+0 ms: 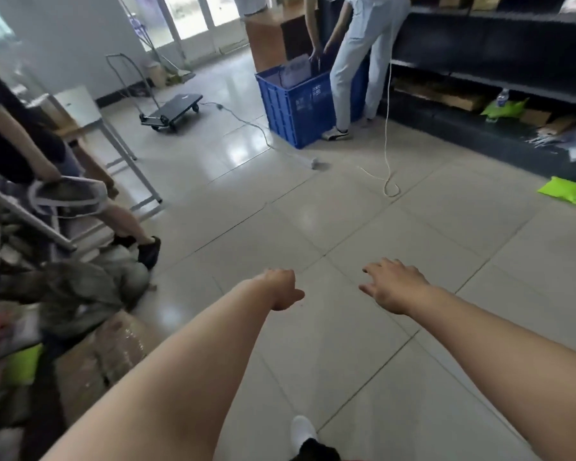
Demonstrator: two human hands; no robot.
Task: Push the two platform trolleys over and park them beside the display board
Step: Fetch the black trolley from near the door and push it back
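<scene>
One black platform trolley with an upright metal handle stands far ahead on the tiled floor, near the back wall. I see no second trolley and cannot make out a display board. Both my arms reach forward over bare floor, well short of the trolley. My left hand is bent down at the wrist, its fingers hidden, holding nothing that I can see. My right hand is empty with the fingers spread.
A person in light clothes bends over a blue crate ahead on the right. White cables trail across the floor. Dark shelving runs along the right. On the left stand another person, a metal-framed table and piled clutter.
</scene>
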